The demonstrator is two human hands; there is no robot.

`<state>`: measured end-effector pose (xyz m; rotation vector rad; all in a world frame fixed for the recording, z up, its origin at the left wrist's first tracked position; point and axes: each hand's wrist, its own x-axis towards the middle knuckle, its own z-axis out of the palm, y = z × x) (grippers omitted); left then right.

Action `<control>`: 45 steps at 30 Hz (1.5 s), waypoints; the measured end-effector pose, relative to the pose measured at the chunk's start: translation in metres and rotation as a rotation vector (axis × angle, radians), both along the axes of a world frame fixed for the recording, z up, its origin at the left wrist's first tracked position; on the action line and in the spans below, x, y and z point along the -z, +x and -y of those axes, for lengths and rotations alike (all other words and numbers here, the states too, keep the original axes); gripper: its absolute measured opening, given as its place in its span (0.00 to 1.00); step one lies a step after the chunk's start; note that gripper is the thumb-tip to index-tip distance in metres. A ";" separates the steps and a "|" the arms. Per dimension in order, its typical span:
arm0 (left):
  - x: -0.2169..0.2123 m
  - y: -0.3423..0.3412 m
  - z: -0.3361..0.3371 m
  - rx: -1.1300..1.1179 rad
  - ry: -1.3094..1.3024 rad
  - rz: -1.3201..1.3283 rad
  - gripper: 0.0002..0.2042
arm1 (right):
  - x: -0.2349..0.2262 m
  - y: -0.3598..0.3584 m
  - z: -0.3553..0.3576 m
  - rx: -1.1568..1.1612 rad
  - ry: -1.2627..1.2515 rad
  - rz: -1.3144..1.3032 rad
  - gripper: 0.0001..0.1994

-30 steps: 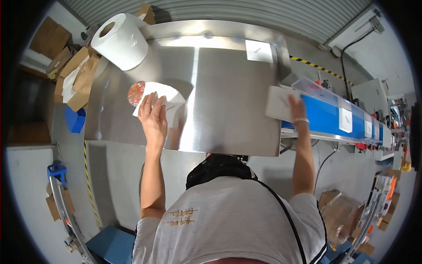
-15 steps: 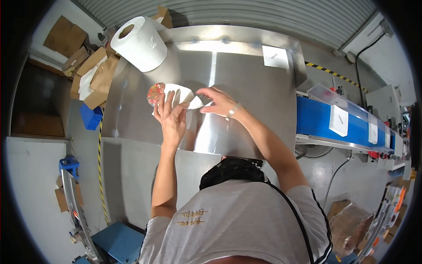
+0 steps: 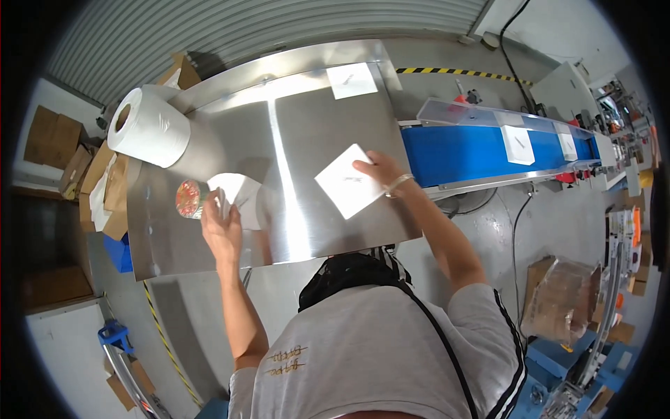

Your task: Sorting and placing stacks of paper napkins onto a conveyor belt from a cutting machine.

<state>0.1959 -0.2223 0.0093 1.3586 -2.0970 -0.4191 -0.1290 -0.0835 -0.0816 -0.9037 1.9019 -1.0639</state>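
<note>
Nearest the camera, the person's grey shirt [image 3: 363, 356] fills the lower middle, soft cloth with a dark strap across the back. From it both bare forearms reach up onto a steel table [image 3: 307, 133], a broad, smooth, brushed sheet that throws back a bright streak of light. The left hand [image 3: 222, 230] lies near the table's front left part, its fingers curled about the edge of a folded white paper sheet [image 3: 237, 192]; whether they pinch it fully I cannot tell. Just beside that sheet, touching it on the left, lies a small round lid [image 3: 187, 199] with a reddish, speckled face. The right hand [image 3: 380, 174] rests flat with fingers spread on a corner of a white square packet [image 3: 347, 180], thin and flat, turned like a diamond near the table's front right edge. Farther back on the left stands a big roll of white paper [image 3: 149, 127], a fat cylinder with a hollow core, lying tilted. At the far right corner of the table sits another flat white card [image 3: 352, 80]. To the right runs a blue conveyor belt [image 3: 453, 150] carrying more white packets [image 3: 518, 144], with clear guard walls. Brown cardboard boxes [image 3: 70, 167] are heaped on the floor to the left.
</note>
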 end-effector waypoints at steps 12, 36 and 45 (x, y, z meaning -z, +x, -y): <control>-0.004 -0.142 -0.156 0.244 0.067 -0.102 0.23 | -0.005 -0.226 -0.161 0.483 0.169 -0.601 0.22; 0.013 -0.146 -0.173 0.198 -0.021 -0.120 0.17 | -0.047 -0.023 -0.062 -0.455 -0.380 0.052 0.23; 0.011 -0.146 -0.170 0.217 0.012 -0.138 0.17 | -0.037 -0.021 -0.057 -0.432 -0.361 0.027 0.23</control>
